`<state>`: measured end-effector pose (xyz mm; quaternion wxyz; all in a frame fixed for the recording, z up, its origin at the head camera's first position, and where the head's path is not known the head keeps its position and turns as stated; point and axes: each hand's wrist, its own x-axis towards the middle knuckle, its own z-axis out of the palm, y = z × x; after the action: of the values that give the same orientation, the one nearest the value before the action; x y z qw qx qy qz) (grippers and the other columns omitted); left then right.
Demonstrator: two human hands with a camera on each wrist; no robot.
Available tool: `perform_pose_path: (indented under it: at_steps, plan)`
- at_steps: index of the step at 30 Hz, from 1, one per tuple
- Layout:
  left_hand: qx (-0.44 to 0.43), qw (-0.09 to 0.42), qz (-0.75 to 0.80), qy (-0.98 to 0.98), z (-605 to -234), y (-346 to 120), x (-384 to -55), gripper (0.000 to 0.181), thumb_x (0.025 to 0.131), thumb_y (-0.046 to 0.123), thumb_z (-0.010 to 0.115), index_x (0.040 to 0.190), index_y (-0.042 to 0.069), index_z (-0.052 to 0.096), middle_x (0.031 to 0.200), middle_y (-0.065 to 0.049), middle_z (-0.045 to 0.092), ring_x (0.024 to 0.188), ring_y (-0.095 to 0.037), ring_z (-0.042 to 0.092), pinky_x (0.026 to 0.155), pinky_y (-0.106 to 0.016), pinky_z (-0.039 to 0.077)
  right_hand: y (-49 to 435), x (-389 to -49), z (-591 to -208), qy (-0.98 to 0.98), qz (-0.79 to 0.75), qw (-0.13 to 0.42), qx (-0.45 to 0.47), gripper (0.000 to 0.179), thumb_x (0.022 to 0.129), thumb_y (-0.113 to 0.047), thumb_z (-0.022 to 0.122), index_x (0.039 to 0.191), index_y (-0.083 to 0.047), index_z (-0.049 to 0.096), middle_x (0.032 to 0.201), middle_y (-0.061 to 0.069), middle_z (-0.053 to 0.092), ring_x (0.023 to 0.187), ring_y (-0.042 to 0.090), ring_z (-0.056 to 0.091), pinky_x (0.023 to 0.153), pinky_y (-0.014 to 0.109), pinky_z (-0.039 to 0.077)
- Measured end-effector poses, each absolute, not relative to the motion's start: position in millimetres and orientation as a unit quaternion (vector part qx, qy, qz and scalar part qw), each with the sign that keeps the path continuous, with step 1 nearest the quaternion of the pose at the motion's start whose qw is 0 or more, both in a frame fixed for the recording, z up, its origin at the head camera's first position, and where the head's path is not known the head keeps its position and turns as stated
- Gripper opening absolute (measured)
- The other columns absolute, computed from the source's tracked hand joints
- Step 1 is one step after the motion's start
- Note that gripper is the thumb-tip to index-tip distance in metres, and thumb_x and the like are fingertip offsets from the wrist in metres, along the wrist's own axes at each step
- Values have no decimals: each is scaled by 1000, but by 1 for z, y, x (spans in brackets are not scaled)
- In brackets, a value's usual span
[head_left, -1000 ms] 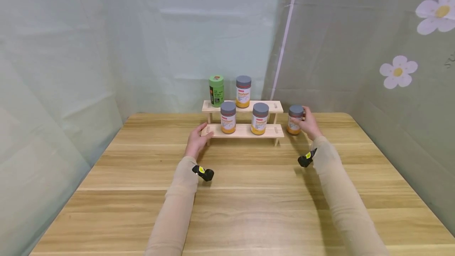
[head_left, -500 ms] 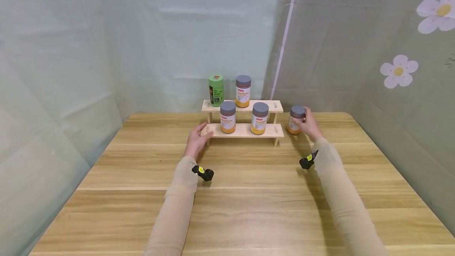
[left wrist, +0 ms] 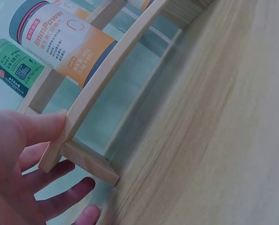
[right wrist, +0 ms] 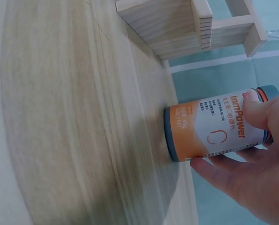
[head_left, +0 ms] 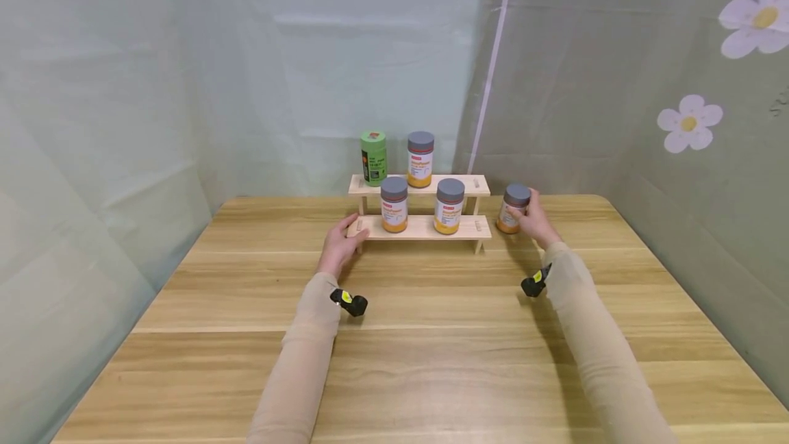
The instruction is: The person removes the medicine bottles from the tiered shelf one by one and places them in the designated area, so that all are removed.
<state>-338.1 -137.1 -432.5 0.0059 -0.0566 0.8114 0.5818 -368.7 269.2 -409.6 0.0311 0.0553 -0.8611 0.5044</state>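
A two-tier wooden display rack (head_left: 419, 227) stands at the back of the table. My left hand (head_left: 339, 242) grips the left end of its lower shelf; in the left wrist view the thumb lies on top and the fingers are below the board. To the right of the rack, my right hand (head_left: 536, 221) holds a grey-capped vitamin C bottle (right wrist: 214, 124) between thumb and fingers, its base at the tabletop. Two matching bottles stand on the lower shelf, left (head_left: 394, 205) and right (head_left: 448, 207). Above them are a green bottle (head_left: 373, 159) and another grey-capped bottle (head_left: 420, 160).
The wood-grain table (head_left: 394, 362) stretches out in front of the rack. Pale fabric curtain (head_left: 370, 53) hangs right behind it, with more fabric on both sides and printed flowers (head_left: 689, 123) on the right. Each wrist carries a small black camera (head_left: 349, 302).
The cap of the bottle in my right hand has tipped slightly right, and that hand has shifted a little with it. My left hand keeps its place on the rack.
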Motion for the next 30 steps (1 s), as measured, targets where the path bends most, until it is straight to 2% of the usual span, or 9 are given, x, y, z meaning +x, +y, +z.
perform_pose_path:
  at_steps: [6,9,13,17,21,30]
  plan:
    - [-50,1,581,812,-435,-140,-338,60,94,19,63,148,9,39,158,-18,29,147,-32,26,122,-43,22,273,-369,-411,-868,493,35,48,70,100,-16,53,148,4,7,147,38,26,138,52,30,116,60,28]
    - [-47,2,585,810,-436,-138,-338,60,94,19,63,148,10,39,158,-18,30,147,-32,26,123,-43,22,280,-368,-411,-871,489,25,37,77,98,-22,56,150,2,5,150,37,23,137,54,31,114,60,31]
    - [-47,5,588,808,-436,-136,-339,60,94,20,64,148,12,40,158,-16,29,148,-32,24,123,-44,20,284,-362,-403,-870,492,14,33,82,98,-24,55,152,0,-1,153,38,15,140,55,24,116,62,26]
    - [-50,4,591,805,-436,-136,-340,59,94,21,64,147,13,41,158,-16,30,148,-32,25,123,-44,20,284,-359,-391,-876,479,33,39,83,98,-31,55,153,-2,0,154,36,16,142,53,21,116,63,23]
    - [-50,2,592,804,-435,-138,-339,59,94,21,64,147,13,41,158,-15,30,148,-31,25,123,-44,20,282,-360,-382,-888,455,59,40,84,97,-40,56,154,-5,6,158,28,17,145,47,20,116,62,24]
    - [-45,1,596,802,-436,-139,-340,60,94,20,63,148,12,40,158,-16,29,148,-32,24,123,-44,19,269,-362,-366,-893,426,143,34,69,97,-32,57,148,1,24,152,28,29,141,45,28,115,60,27]
